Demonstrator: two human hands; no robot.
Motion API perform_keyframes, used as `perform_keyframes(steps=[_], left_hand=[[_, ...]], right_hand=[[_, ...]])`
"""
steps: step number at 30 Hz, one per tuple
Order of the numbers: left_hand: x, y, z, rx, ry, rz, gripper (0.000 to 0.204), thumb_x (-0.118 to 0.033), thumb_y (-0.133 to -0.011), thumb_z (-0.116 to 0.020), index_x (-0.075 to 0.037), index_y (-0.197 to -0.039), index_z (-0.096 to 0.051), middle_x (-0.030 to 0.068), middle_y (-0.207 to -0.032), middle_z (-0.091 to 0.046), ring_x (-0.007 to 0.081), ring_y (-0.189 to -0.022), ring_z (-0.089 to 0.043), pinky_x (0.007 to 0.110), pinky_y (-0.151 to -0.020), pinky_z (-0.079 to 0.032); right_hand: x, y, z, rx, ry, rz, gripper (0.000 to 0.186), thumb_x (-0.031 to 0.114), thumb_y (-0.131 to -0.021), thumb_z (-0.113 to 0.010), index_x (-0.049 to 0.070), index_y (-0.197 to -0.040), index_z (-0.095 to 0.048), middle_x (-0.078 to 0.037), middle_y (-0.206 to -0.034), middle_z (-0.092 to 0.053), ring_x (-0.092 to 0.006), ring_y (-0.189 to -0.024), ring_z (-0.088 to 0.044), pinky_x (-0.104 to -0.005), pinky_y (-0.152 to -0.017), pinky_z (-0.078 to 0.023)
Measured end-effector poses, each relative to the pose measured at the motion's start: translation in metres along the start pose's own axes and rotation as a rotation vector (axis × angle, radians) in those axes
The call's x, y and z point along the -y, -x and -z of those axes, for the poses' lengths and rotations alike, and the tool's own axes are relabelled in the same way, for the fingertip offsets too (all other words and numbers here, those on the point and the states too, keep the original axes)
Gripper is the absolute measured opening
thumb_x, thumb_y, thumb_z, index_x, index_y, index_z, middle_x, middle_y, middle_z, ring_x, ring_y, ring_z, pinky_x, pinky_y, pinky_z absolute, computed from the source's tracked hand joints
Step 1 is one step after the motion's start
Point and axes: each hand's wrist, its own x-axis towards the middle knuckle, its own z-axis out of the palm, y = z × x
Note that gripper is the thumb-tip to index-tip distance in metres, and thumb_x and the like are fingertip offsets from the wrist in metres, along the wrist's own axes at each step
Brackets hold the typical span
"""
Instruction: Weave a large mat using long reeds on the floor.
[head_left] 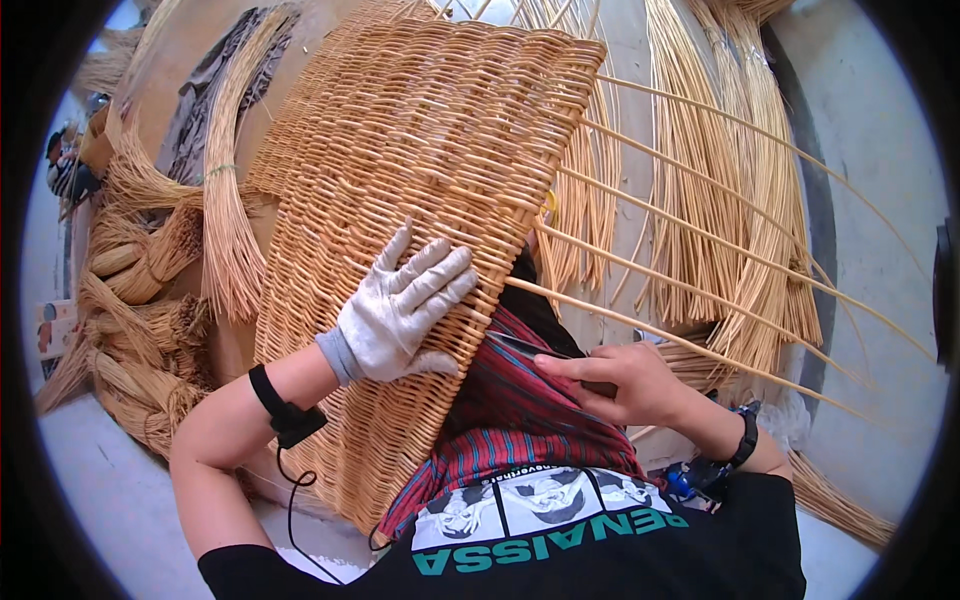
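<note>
A large woven wicker panel (400,150) slants across the middle, loose rods (700,236) sticking out from its right edge. My left hand (405,310), in a white glove, lies flat on the weave near that edge, fingers apart. My right hand (630,385), bare, is curled around a dark metal tool (515,345) whose narrow end points left, toward the panel's edge below the rods; its full shape is hidden. Beneath it is red and blue striped cloth (525,405) over my lap.
Long bundles of pale cane (750,250) lie at the upper right, another tied bundle (225,230) at the left. Coiled bundles (145,370) are heaped along the left side, with a grey cloth (205,110) above. A small, unclear dark shape (70,170) is at the far left.
</note>
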Motion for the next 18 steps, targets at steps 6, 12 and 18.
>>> perform_keyframes(steps=[6, 12, 18], left_hand=[[0.003, 0.002, -0.011, 0.027, 0.015, -0.007, 0.106, -0.074, -0.079, -0.069, -0.007, -0.159, -0.047, 0.0149, -0.169, -0.039, 0.0321, -0.162, -0.027, 0.063, -0.132, -0.008], [0.009, 0.003, -0.017, -0.074, 0.056, -0.086, 0.101, -0.072, -0.081, -0.067, -0.007, -0.157, -0.051, 0.0156, -0.167, -0.042, 0.0353, -0.162, -0.025, 0.068, -0.13, -0.007], [0.011, 0.007, -0.021, -0.078, 0.089, -0.099, 0.099, -0.072, -0.083, -0.063, -0.008, -0.157, -0.051, 0.0158, -0.166, -0.044, 0.0368, -0.162, -0.024, 0.071, -0.129, -0.007]], right_hand=[[-0.009, -0.01, -0.002, -0.058, 0.203, 0.124, 0.051, 0.022, -0.097, -0.073, 0.041, -0.144, -0.067, -0.007, -0.059, -0.044, -0.0234, -0.052, -0.05, -0.0413, -0.05, -0.047], [0.014, -0.031, -0.001, -0.032, -0.503, 0.017, 0.05, 0.019, -0.097, -0.073, 0.028, -0.146, -0.067, -0.006, -0.071, -0.059, -0.0218, -0.059, -0.058, -0.0364, -0.056, -0.05], [0.018, -0.038, 0.003, 0.608, 0.215, -0.32, 0.047, 0.025, -0.103, -0.069, 0.014, -0.149, -0.065, -0.013, -0.128, -0.076, -0.0186, -0.101, -0.073, -0.0348, -0.09, -0.057]])
